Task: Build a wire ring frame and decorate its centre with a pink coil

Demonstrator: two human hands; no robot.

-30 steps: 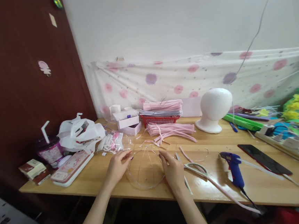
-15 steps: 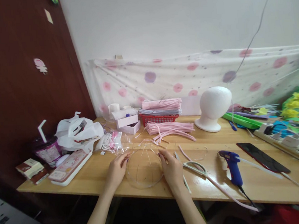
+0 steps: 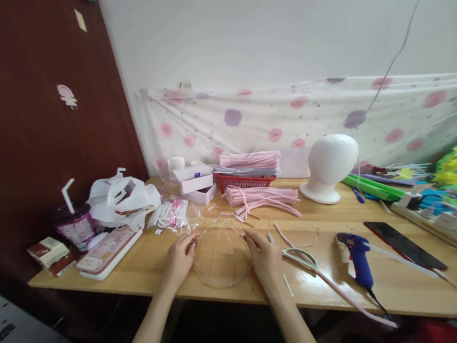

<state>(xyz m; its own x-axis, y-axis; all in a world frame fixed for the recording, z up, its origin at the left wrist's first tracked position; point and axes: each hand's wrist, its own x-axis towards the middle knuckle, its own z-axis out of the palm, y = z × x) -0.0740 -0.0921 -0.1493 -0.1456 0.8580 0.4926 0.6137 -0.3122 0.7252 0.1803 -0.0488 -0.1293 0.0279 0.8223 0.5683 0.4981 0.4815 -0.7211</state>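
Note:
A thin wire frame (image 3: 227,286), a round hoop with several wires rising from it, is held just over the front of the wooden table. My left hand (image 3: 182,255) pinches its left side between thumb and fingers. On the opposite side, my right hand (image 3: 265,256) has its fingers closed on the hoop. Beside the right hand lie scissors (image 3: 300,257) with pale handles, partly hidden by that hand. A pink fuzzy stem (image 3: 343,295) runs from near the scissors past the table's front edge.
A blue glue gun (image 3: 358,259) and a black phone (image 3: 405,244) lie to the right. Behind stand a white foam head (image 3: 330,168) and a red basket (image 3: 247,181); pink stems (image 3: 262,196) lie before it. A pencil case (image 3: 109,251), plastic bag (image 3: 122,199) and purple cup (image 3: 75,227) are left.
The view has shifted slightly, so everything sits a little further right. Both hands keep their hold on the wire frame, which appears tilted slightly differently.

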